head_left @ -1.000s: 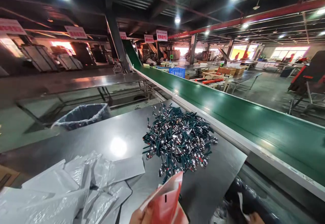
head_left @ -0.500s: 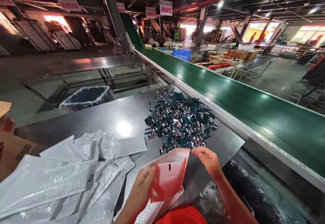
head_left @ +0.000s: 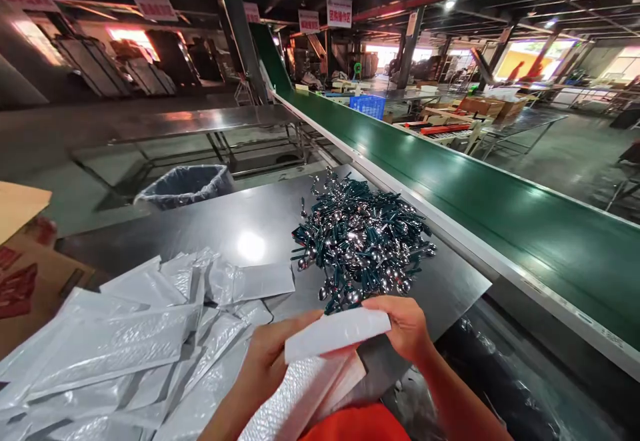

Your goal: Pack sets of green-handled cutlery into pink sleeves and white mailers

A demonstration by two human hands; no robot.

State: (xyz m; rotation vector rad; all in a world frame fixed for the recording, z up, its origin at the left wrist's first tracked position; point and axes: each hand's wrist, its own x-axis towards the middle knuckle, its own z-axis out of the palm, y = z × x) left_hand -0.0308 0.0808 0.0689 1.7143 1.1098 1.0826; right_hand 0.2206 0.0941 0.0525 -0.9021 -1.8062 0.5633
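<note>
Both my hands hold a white bubble mailer (head_left: 320, 367) just above the near edge of the dark metal table (head_left: 215, 234). My left hand (head_left: 265, 354) grips its left side, fingers wrapped round it. My right hand (head_left: 407, 324) pinches the folded-over top flap at the right end. Right beyond the mailer lies a heap of small metal spoons with dark green handles (head_left: 363, 241). A spread pile of white bubble mailers (head_left: 130, 341) covers the table's near left.
A green conveyor belt (head_left: 450, 194) runs along the table's right side into the distance. A bin lined with a bag (head_left: 187, 184) stands behind the table. A cardboard box (head_left: 25, 261) sits at the left edge. Dark bags lie at the lower right.
The mailer's flap, open with its pink inside showing before, is now folded down over the mouth. My right hand came up from below and took the flap's end.
</note>
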